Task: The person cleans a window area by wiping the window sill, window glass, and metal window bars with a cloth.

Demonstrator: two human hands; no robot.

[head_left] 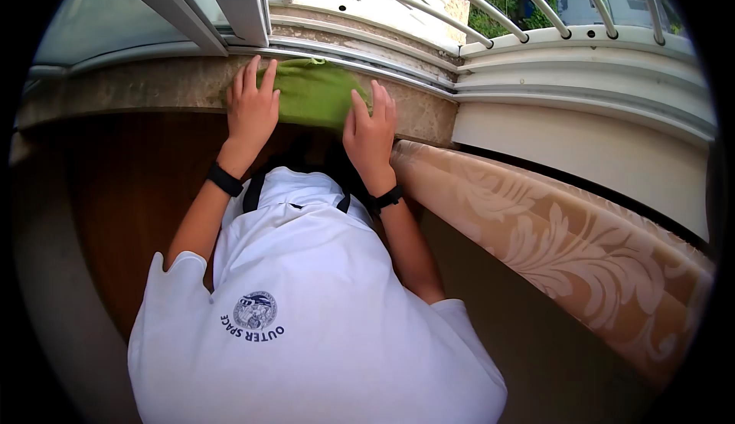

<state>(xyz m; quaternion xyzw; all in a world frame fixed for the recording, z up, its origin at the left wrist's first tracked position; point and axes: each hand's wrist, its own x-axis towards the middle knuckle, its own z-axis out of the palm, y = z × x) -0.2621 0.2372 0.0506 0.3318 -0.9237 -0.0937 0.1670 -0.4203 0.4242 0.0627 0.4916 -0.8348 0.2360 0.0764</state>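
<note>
A green cloth [315,94] lies spread on the brown stone windowsill [138,91], below the window track. My left hand [253,106] is at the cloth's left end, its fingers apart and pointing up toward the window. At the right end of the cloth is my right hand [370,127], fingers spread, with the fingertips by the cloth's edge. Neither hand has its fingers wrapped round the cloth. Whether the palms press on it cannot be made out. Each wrist has a black band.
White window frames [236,3] stand at the upper left. Curved white bars [498,3] run outside the window. A patterned beige curtain [551,248] hangs at the right, beside a white wall [582,160]. Dark brown wood [145,194] is below the sill.
</note>
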